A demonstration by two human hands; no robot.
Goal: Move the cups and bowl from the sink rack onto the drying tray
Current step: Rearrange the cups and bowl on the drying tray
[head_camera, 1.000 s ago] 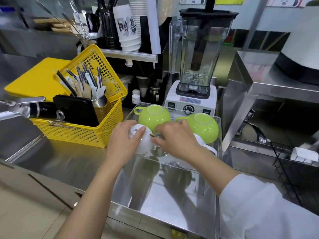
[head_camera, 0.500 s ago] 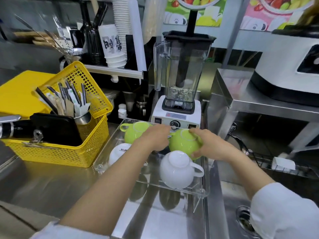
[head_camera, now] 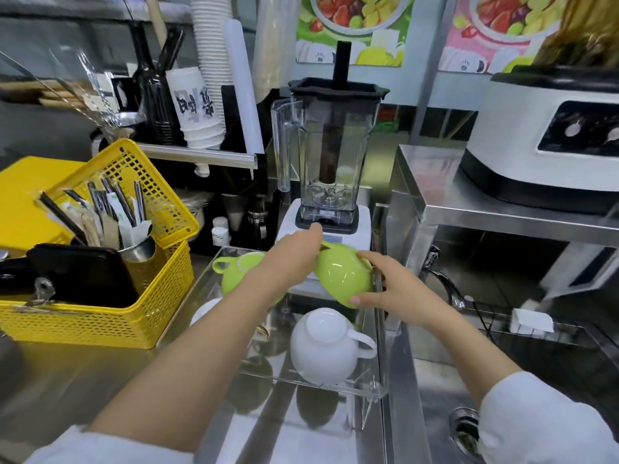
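Head view of a stainless-steel counter (head_camera: 100,380) carrying a clear acrylic drying tray (head_camera: 377,346) on short legs, set at the counter's right edge beside the sink (head_camera: 435,396).

The left hand (head_camera: 294,256) and right hand (head_camera: 395,289) together grasp a glossy lime-green ceramic cup (head_camera: 343,276). The cup is tilted, mouth down, at the tray's far right corner, directly in front of the white base of a clear-jar blender (head_camera: 330,162). The left hand closes over the cup's upper left side. The right hand holds the cup's right side, with its thumb pressed against the lower rim. Whether the cup touches the tray floor cannot be told.

A second lime-green cup with a loop handle (head_camera: 234,272) lies mouth down at the tray's far left corner, partly hidden by the left forearm. A white ceramic cup with a handle (head_camera: 323,346) stands inverted at the tray's near right corner, its handle pointing towards the tray's right edge. Another white piece (head_camera: 204,311) shows at the tray's left edge behind the left forearm; its shape cannot be told.

A yellow perforated plastic basket (head_camera: 100,313) holding cutlery in a steel cup stands on the counter just left of the tray.
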